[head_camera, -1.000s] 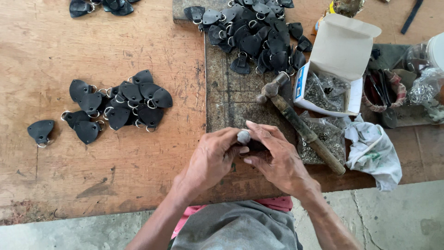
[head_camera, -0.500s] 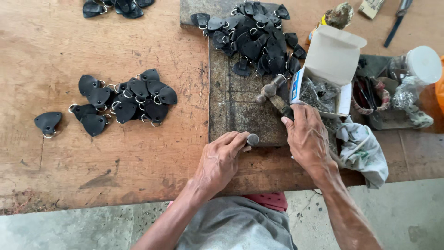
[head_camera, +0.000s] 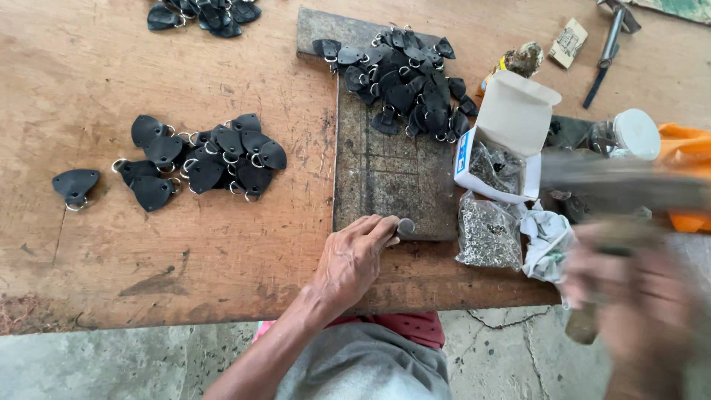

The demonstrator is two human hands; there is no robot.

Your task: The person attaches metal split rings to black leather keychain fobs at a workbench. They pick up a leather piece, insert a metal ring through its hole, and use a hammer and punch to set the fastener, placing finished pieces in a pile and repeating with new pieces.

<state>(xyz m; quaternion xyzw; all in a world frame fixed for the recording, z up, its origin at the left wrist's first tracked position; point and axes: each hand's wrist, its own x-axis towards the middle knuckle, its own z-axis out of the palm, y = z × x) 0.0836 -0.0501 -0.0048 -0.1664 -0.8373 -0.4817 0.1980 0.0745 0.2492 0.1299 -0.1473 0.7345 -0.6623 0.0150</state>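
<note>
Head view, looking down on a worn wooden bench [head_camera: 148,252]. Left hand [head_camera: 355,255] rests on the bench at the near edge of a dark metal slab [head_camera: 392,178]; its fingertips [head_camera: 386,224] pinch a small round metal piece [head_camera: 406,226], held down on the slab's near-right corner. Right hand [head_camera: 629,296] is lower right, off the bench edge & heavily motion-blurred; it appears closed round a hammer handle [head_camera: 583,324], but exact grip cannot be told. Blurred hammer head [head_camera: 622,184] shows as a grey streak above that hand, well apart from the metal piece.

Surroundings: pile of black leather tabs w/ metal rings [head_camera: 407,85] on the slab's far end; second pile of the same [head_camera: 207,159] on bare wood, left of the slab; one lone tab [head_camera: 74,185] further left; a third cluster [head_camera: 200,13] at the top edge. Open white cardboard box [head_camera: 511,118] w/ small metal fittings just right of the slab; clear bag of fittings [head_camera: 489,233] in front of it, touching a crumpled white cloth [head_camera: 548,237]. White-lidded jar [head_camera: 637,133] & orange cloth [head_camera: 685,144] at far right.
</note>
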